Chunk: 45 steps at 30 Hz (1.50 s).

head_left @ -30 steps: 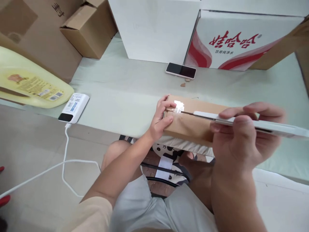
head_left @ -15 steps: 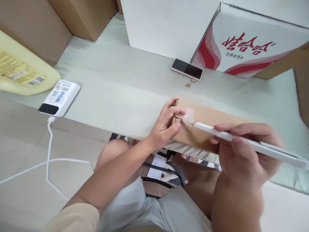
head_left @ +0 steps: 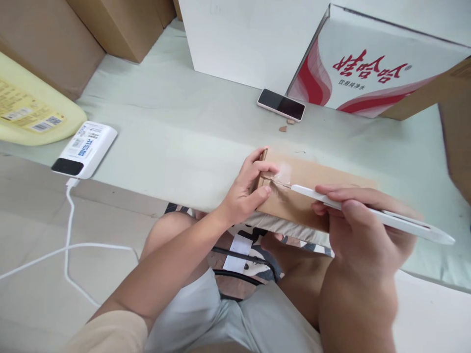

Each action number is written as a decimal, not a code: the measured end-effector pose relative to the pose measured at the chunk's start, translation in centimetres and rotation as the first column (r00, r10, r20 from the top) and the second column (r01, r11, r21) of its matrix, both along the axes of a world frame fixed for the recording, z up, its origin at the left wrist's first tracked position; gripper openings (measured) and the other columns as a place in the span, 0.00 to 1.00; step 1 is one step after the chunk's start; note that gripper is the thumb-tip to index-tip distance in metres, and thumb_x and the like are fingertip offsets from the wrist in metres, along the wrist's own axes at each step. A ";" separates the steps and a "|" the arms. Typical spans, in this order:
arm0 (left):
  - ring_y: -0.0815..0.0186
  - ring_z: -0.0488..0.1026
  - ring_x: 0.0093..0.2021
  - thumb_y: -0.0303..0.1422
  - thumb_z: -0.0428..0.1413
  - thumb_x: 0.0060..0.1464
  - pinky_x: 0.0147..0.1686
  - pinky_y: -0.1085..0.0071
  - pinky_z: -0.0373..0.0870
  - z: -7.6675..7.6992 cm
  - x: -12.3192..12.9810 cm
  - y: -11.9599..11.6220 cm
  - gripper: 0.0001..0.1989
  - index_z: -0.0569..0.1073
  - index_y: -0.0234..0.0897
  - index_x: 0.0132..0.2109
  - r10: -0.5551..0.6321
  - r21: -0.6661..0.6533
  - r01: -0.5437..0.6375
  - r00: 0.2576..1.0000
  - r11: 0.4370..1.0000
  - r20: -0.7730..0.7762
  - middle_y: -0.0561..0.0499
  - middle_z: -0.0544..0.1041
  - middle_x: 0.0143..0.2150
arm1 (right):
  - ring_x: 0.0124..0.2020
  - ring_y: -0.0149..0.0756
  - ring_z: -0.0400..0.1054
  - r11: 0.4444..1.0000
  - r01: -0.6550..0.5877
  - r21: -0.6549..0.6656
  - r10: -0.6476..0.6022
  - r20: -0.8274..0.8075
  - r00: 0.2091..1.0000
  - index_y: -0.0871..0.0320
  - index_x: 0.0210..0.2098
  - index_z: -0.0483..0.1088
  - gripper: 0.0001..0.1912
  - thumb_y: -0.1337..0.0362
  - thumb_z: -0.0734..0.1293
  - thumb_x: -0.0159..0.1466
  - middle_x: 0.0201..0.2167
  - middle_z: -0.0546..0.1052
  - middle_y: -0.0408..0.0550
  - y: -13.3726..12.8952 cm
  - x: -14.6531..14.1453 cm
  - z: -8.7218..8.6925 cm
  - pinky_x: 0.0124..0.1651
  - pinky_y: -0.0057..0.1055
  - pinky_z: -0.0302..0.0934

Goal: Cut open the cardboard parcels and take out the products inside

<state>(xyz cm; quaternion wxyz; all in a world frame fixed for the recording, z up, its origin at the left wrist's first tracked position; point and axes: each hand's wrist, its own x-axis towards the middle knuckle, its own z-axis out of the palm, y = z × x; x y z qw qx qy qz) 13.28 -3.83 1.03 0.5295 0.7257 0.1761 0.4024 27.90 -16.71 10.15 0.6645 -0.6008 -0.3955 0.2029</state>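
A long brown cardboard box lies at the front edge of the cloth-covered table. My left hand grips its left end, thumb on the near side and fingers on the far side. Clear tape sticks to the top near that end. In my right hand is a white utility knife, its thin blade pointing left and touching the box by the tape, close to my left fingertips. The right side of the box is partly hidden behind my right hand.
Behind the box are a phone, small brown scraps and a white-and-red carton. To the left, a white power bank with a cable lies beside a yellow bottle. Cardboard boxes stand behind.
The knife and my right hand have shifted slightly left, and the knife's rear end has swung a little. The whole view has also moved slightly. My left hand keeps its grip.
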 end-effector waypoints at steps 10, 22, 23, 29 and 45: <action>0.45 0.52 0.77 0.55 0.52 0.63 0.74 0.45 0.55 -0.2 0.2 0.2 0.24 0.73 0.45 0.54 0.001 -0.014 -0.001 1.000 1.000 0.010 0.43 0.62 0.72 | 0.24 0.32 0.75 0.979 0.095 0.181 -0.087 -0.049 0.995 0.53 0.26 0.82 0.15 0.75 0.65 0.57 0.26 0.81 0.44 0.5 0.1 -0.3 0.18 0.24 0.66; 0.47 0.51 0.77 0.54 0.52 0.63 0.73 0.45 0.55 -0.2 0.2 0.0 0.23 0.72 0.45 0.55 0.017 0.008 -0.017 1.000 1.000 0.018 0.42 0.62 0.72 | 0.32 0.38 0.80 0.992 -0.121 0.019 0.119 0.088 0.989 0.53 0.35 0.83 0.08 0.63 0.70 0.65 0.37 0.85 0.48 -0.9 0.6 -0.5 0.37 0.35 0.78; 0.46 0.51 0.77 0.55 0.52 0.63 0.72 0.45 0.55 -0.2 0.2 0.0 0.23 0.72 0.45 0.55 0.023 0.005 -0.023 1.000 1.000 0.010 0.42 0.63 0.72 | 0.32 0.37 0.80 0.992 -0.128 0.016 0.126 0.088 0.988 0.53 0.35 0.84 0.08 0.63 0.70 0.65 0.37 0.85 0.48 -0.9 0.6 -0.5 0.37 0.35 0.78; 0.46 0.51 0.77 0.56 0.51 0.63 0.72 0.45 0.55 0.0 0.1 0.0 0.25 0.71 0.44 0.55 0.024 0.010 -0.024 0.999 1.000 -0.022 0.40 0.63 0.72 | 0.30 0.33 0.79 0.990 -0.133 0.044 0.129 0.088 0.988 0.51 0.35 0.84 0.09 0.67 0.70 0.64 0.37 0.85 0.45 -0.4 0.4 -0.6 0.33 0.27 0.76; 0.46 0.50 0.78 0.56 0.51 0.63 0.72 0.46 0.54 0.0 0.0 0.2 0.25 0.71 0.44 0.55 0.006 0.006 -0.006 0.998 1.000 -0.060 0.40 0.61 0.73 | 0.24 0.31 0.75 0.994 0.112 -0.003 -0.112 -0.067 0.991 0.55 0.24 0.80 0.11 0.72 0.67 0.56 0.28 0.83 0.45 0.1 -0.9 0.2 0.25 0.26 0.72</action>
